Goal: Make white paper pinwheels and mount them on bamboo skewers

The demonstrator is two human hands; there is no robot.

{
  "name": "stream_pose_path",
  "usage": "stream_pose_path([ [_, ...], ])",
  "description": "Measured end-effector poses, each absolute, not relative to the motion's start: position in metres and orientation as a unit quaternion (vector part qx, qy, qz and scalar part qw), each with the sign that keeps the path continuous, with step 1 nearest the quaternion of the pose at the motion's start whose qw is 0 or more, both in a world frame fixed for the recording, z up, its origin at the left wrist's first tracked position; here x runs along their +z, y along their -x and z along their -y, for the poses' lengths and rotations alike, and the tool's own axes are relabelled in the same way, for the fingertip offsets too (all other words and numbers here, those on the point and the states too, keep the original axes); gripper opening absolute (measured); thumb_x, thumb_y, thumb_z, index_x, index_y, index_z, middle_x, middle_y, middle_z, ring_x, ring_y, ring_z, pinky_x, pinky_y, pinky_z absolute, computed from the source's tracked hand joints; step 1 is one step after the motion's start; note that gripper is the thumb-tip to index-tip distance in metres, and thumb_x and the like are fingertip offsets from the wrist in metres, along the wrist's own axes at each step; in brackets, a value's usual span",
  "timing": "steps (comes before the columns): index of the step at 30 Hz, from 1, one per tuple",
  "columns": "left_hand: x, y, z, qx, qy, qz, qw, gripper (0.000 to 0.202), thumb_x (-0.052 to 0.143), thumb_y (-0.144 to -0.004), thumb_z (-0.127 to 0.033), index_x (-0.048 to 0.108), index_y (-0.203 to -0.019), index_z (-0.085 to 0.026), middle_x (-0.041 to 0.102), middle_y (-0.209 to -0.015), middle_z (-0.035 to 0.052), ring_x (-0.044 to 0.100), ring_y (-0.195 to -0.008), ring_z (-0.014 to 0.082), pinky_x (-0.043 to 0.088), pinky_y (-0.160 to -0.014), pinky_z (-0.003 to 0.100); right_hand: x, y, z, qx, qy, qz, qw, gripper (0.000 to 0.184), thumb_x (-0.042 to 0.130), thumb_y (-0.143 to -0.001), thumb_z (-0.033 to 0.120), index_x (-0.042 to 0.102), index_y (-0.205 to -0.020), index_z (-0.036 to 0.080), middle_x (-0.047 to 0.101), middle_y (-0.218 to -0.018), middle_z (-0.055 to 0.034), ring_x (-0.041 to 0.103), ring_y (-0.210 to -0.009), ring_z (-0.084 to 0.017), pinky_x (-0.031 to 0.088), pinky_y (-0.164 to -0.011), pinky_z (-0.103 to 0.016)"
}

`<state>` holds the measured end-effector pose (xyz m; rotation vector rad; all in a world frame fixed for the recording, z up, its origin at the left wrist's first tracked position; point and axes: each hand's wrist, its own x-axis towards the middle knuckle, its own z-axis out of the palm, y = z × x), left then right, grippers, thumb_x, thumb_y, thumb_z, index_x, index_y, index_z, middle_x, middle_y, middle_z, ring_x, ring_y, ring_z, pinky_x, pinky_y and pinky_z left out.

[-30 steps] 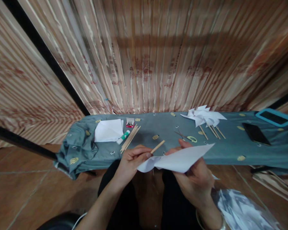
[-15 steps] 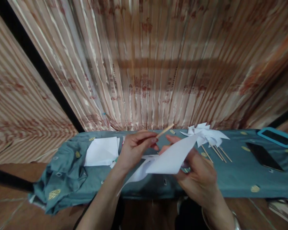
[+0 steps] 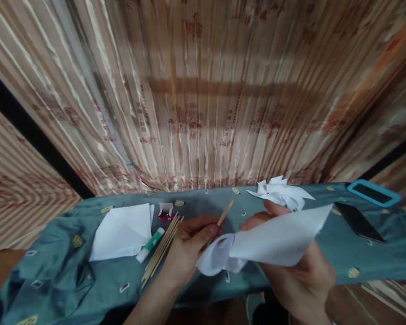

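Observation:
My left hand (image 3: 191,246) is closed in a pinch on a thin wooden stick (image 3: 225,212) that points up and to the right. My right hand (image 3: 301,275) grips a folded white paper piece (image 3: 274,241); its curled left corner sits right beside my left fingers. Both hands hover over the near edge of a table covered in a teal cloth (image 3: 71,280).
On the cloth lie a stack of white paper squares (image 3: 122,232), a glue stick (image 3: 150,245), a bundle of wooden sticks (image 3: 162,250) and a small red box (image 3: 165,211). Finished paper pinwheels (image 3: 280,192), a dark phone (image 3: 357,221) and a blue-cased device (image 3: 372,192) lie right. A striped curtain hangs behind.
My hands came down and nearer to me with the stick and paper. The paper now spreads out to the right, and the view shifted so more of the cloth's left side shows.

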<state>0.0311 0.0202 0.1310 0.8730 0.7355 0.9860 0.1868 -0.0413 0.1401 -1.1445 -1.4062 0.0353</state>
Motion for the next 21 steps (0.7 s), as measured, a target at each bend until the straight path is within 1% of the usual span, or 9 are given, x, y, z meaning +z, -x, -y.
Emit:
stream_pose_path([
  [2,0.135,-0.036,-0.018,0.426,-0.406,-0.332,0.737,0.03,0.081,-0.059,-0.04,0.076,-0.073,-0.014,0.066,-0.067,0.0045,0.053,-0.059,0.0121,0.04,-0.055,0.023,0.141,-0.189,0.042,0.004,0.498,0.604,0.623,0.053,0.066,-0.082,0.028,0.053,-0.133,0.024,0.074,-0.086,-0.0049,0.071,-0.075,-0.023,0.06,-0.066,-0.034],
  [7,0.138,-0.043,-0.015,0.403,-0.446,-0.316,0.734,0.027,0.08,-0.059,-0.04,0.073,-0.062,-0.014,0.061,-0.062,0.0015,0.048,-0.059,0.0121,0.038,-0.055,0.023,0.141,-0.194,0.044,-0.019,0.503,0.595,0.627,0.05,0.066,-0.082,0.025,0.055,-0.131,0.024,0.073,-0.081,-0.0028,0.07,-0.069,-0.02,0.059,-0.065,-0.032],
  [10,0.13,-0.046,-0.015,0.403,-0.457,-0.301,0.733,0.029,0.079,-0.061,-0.042,0.075,-0.066,-0.015,0.064,-0.066,0.0022,0.05,-0.063,0.0136,0.04,-0.058,0.023,0.138,-0.197,0.043,-0.037,0.514,0.59,0.622,0.049,0.068,-0.08,0.025,0.058,-0.128,0.023,0.074,-0.08,-0.0023,0.07,-0.068,-0.02,0.059,-0.064,-0.03],
  [14,0.122,-0.046,-0.013,0.392,-0.443,-0.292,0.752,0.036,0.08,-0.061,-0.049,0.075,-0.071,-0.014,0.064,-0.069,0.0026,0.05,-0.062,0.0122,0.04,-0.058,0.023,0.133,-0.2,0.042,-0.06,0.531,0.572,0.622,0.052,0.07,-0.077,0.027,0.059,-0.127,0.022,0.075,-0.084,-0.0033,0.071,-0.071,-0.021,0.059,-0.062,-0.029],
  [21,0.124,-0.041,-0.01,0.386,-0.445,-0.327,0.739,0.044,0.077,-0.062,-0.057,0.075,-0.072,-0.014,0.065,-0.073,0.0056,0.052,-0.066,0.0145,0.042,-0.062,0.025,0.133,-0.199,0.04,-0.068,0.495,0.586,0.638,0.058,0.07,-0.078,0.019,0.055,-0.134,0.021,0.076,-0.088,-0.0046,0.072,-0.073,-0.021,0.058,-0.071,-0.031],
])
